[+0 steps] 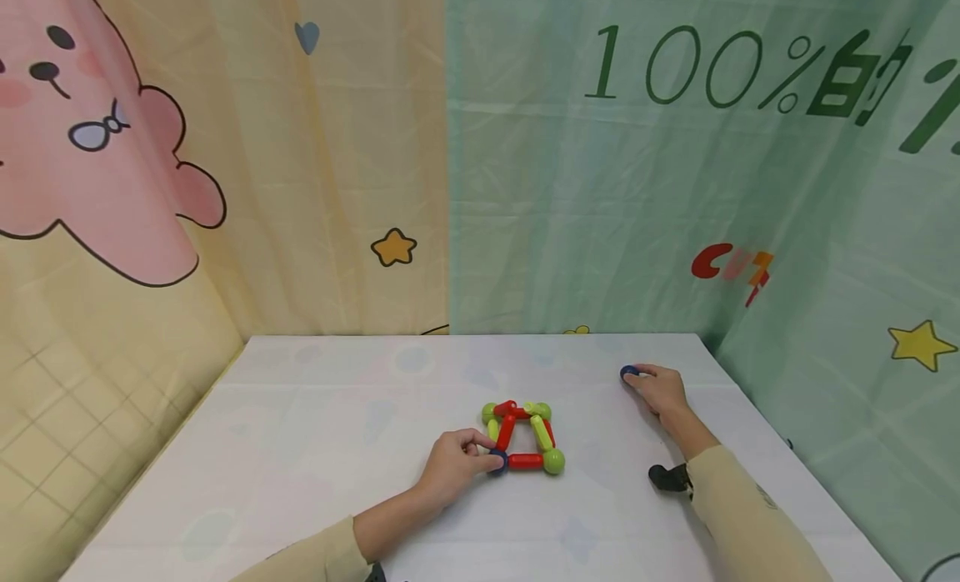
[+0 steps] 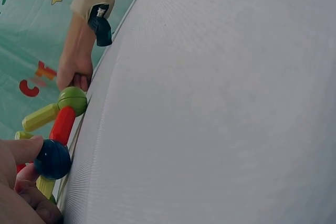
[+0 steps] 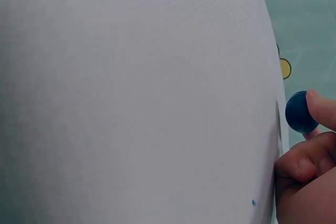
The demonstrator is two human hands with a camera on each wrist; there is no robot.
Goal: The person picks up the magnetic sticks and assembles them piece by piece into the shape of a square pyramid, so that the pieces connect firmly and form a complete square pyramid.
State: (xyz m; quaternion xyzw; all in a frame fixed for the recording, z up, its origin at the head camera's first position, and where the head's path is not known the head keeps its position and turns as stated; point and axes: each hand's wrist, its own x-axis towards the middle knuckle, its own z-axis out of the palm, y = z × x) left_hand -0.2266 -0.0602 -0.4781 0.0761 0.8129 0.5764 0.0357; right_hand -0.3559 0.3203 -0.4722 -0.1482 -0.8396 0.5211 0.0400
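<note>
A small frame of red rods (image 1: 526, 461) and yellow-green rods (image 1: 540, 433), joined by balls, stands on the white table. Its near right corner is a green ball (image 1: 553, 461). At the near left corner my left hand (image 1: 454, 465) pinches a dark blue ball (image 2: 52, 160) between thumb and fingers, a red rod running from it to the green ball. Farther back on the right, my right hand (image 1: 663, 390) holds a separate dark blue ball (image 3: 299, 113) by thumb and fingertips, close over the tabletop. The left fingers partly hide the frame's left side.
The white table (image 1: 300, 449) ends at a back edge against a printed curtain (image 1: 570, 215), with more curtain on both sides. A black strap piece (image 1: 667, 478) sticks out from the right sleeve, low over the table.
</note>
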